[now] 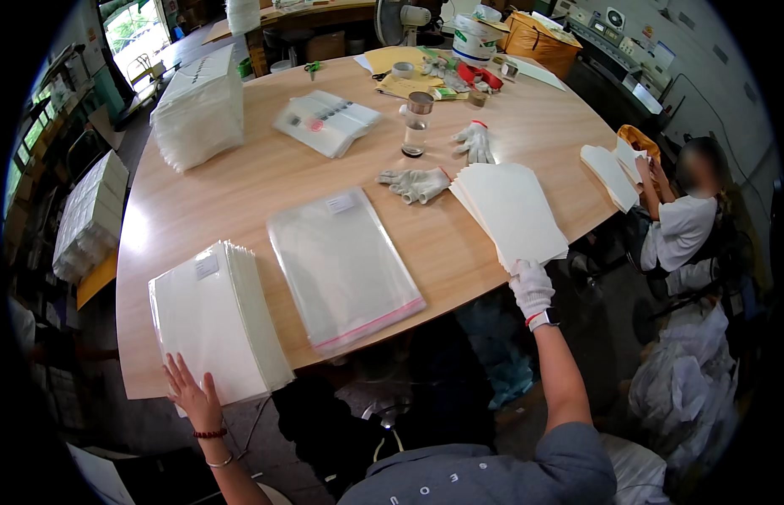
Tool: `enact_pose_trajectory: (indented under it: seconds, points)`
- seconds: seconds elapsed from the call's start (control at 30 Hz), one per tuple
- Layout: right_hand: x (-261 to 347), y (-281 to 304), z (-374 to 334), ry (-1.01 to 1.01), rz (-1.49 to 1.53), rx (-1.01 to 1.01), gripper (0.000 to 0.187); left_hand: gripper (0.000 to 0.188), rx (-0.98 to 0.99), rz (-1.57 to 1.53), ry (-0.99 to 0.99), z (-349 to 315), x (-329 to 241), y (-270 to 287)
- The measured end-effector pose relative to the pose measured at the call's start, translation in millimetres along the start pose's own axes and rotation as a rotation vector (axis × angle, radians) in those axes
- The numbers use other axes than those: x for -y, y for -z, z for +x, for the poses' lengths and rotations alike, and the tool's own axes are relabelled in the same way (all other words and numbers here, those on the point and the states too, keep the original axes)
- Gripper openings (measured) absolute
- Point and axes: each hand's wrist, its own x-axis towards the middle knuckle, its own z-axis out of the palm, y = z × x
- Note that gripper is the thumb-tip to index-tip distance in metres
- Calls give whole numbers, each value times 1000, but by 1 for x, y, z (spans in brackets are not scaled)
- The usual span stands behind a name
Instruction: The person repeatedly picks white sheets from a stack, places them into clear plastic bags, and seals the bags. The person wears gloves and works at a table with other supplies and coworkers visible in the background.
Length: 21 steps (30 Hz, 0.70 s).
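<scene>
Left hand (192, 397): bare, fingers spread on bagged stack (208, 311), near left corner of table (426, 252). Clear bags (346, 261): near edge, flat. Right hand (533, 289): gloved, fingers seemingly grasping near end of paper (512, 210), fingertips partly hidden; paper fanned at near right edge. Beyond: gloves (415, 184), bottle (416, 135).

The bare left hand (190, 394) spreads over a wrapped stack (202, 311) — the gloved right hand (532, 288) meets white sheets (512, 210), grip unclear.
</scene>
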Motion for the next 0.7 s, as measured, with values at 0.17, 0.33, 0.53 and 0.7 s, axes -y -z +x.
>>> enact_pose_trajectory:
  seconds: [0.17,0.33,0.53,0.7]
  points:
    - [-37,-17,6,138,189,-163,24,32,-152,-708,-189,-15,-85,42]
    - [-39,-11,19,-961,1830,-18,24,29,307,-904,-603,-5,-192,2]
    - [-64,4,59,-963,1563,-48,13,25,156,-124,-678,4,-241,-91]
    - [-27,41,11,-611,1548,-55,21,14,185,-200,-626,27,-231,-103]
